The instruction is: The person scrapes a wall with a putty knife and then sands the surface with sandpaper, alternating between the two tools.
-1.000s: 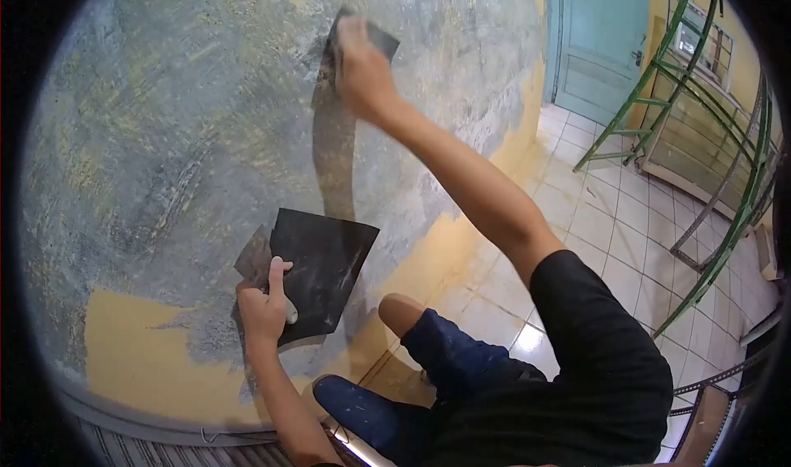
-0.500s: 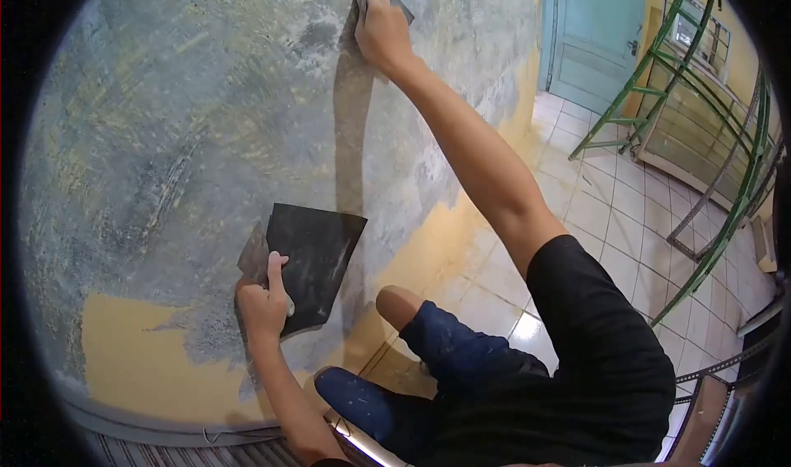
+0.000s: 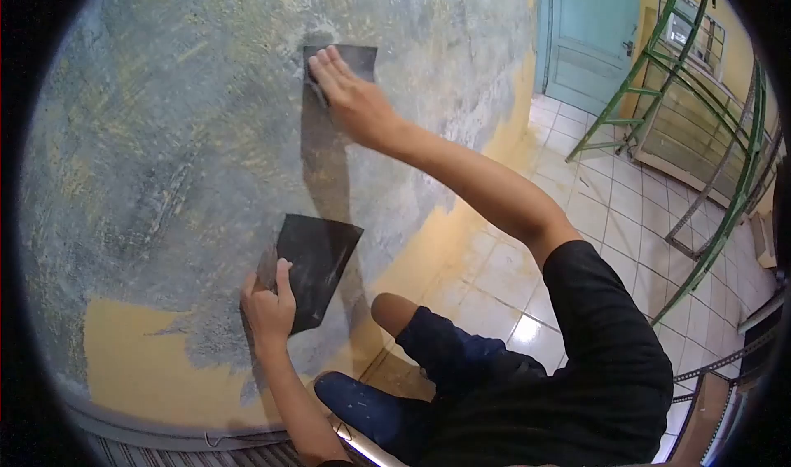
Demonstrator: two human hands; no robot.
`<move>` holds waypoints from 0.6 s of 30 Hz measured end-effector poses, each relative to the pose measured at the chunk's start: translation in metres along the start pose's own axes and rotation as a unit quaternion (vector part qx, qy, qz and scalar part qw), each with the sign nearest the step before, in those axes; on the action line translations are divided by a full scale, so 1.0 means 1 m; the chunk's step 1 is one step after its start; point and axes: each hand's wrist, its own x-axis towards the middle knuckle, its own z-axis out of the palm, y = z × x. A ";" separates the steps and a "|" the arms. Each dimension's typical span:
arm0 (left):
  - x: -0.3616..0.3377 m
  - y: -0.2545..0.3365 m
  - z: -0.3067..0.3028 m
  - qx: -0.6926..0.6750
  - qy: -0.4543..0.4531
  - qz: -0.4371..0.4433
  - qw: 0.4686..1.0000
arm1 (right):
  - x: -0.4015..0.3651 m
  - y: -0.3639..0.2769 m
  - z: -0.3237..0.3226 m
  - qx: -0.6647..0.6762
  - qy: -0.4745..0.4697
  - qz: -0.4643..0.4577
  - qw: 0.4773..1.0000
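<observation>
A mottled grey wall (image 3: 198,162) with rough patches stands before me. High on it, my right hand (image 3: 354,100) presses a dark piece of sandpaper (image 3: 361,55) flat to the surface, fingers laid over its left part. Lower down, my left hand (image 3: 270,302) grips a larger black sheet (image 3: 317,261), which looks like sandpaper, thumb pointing up along its left edge. A putty knife (image 3: 266,265) is in the same hand, its blade partly visible between thumb and fingers; its handle is mostly hidden.
Yellow paint (image 3: 140,368) shows along the wall's lower part. Tiled floor (image 3: 577,212) lies to the right, with a green metal ladder frame (image 3: 659,63) and a blue door (image 3: 589,39) farther back. My bent knees are close to the wall.
My right hand has slid down and left along the wall with the sandpaper, which now lies flatter. My left hand and its sheet have shifted slightly, the sheet turning a little.
</observation>
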 end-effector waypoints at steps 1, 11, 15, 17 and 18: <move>0.001 -0.003 0.001 0.004 0.011 0.011 1.000 | 0.009 0.020 0.003 0.007 0.019 0.046 0.999; 0.006 -0.006 0.009 0.042 0.009 0.026 0.999 | 0.012 0.022 -0.002 -0.004 0.002 0.000 1.000; -0.002 -0.006 0.007 0.025 0.012 0.041 0.999 | 0.058 0.052 -0.033 0.096 -0.139 0.376 0.911; -0.002 -0.004 0.008 0.016 0.017 0.031 0.999 | 0.053 0.027 -0.029 0.082 -0.114 0.272 0.952; -0.002 -0.004 0.009 0.026 0.017 0.038 0.999 | 0.032 0.014 -0.005 -0.005 -0.005 0.067 0.998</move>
